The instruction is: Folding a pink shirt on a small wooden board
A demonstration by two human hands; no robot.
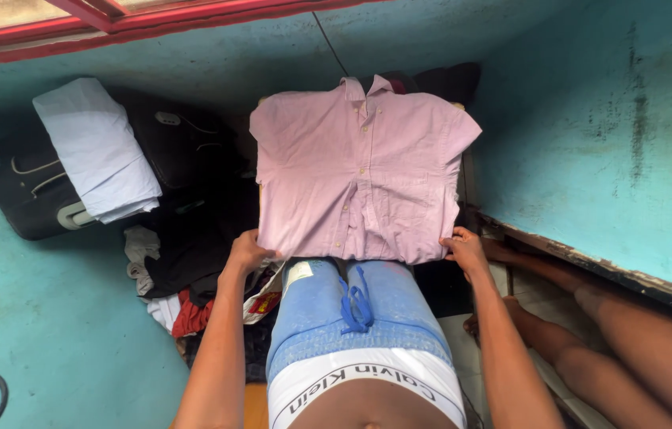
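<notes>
Fabric looks light, soft and limp: the pink shirt (pixel 361 171) lies flat, buttoned, just ahead of me. My left hand (pixel 247 253) and right hand (pixel 465 248) pinch its bottom hem corners, fingers curled onto cloth; I judge those corners the best hold.

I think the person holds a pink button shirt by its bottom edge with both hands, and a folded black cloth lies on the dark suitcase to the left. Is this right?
One detail is wrong. The head view shows that the folded cloth on the dark suitcase is white, not black. The rest holds: the left hand and the right hand grip the bottom edge of the pink button shirt.
</notes>
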